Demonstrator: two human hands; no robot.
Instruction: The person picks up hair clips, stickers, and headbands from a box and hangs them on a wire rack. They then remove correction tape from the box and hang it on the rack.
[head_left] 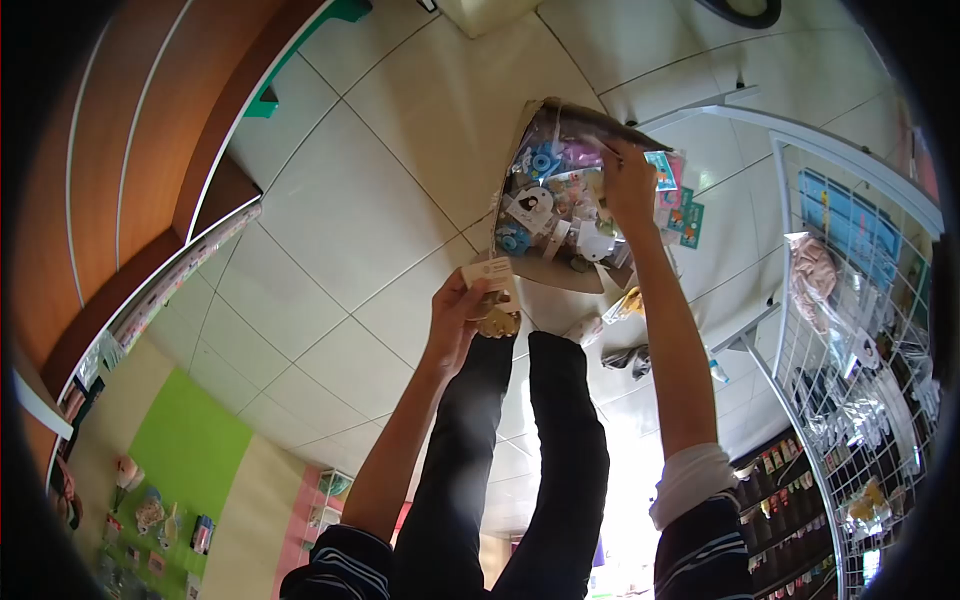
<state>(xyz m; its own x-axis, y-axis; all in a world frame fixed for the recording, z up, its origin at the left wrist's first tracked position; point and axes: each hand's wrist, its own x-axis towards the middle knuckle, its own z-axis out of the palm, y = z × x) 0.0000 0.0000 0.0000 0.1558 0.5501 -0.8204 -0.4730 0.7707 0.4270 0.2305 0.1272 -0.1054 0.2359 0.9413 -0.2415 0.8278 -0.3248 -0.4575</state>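
My left hand is closed on a small pale card with a round gold-coloured piece below it, held beside the box's near left corner. My right hand is over the right part of an open cardboard box, fingers bent down among its contents. What those fingers grip is hidden. Inside the box lie many small packaged items, among them a white card with a dark figure, a blue round piece and a purple packet. Teal cards stick out at the right side.
The box stands on a tiled floor before my legs. A white wire rack with hanging packets stands on the right. A wooden counter rises on the left. Yellow and dark items lie near my feet.
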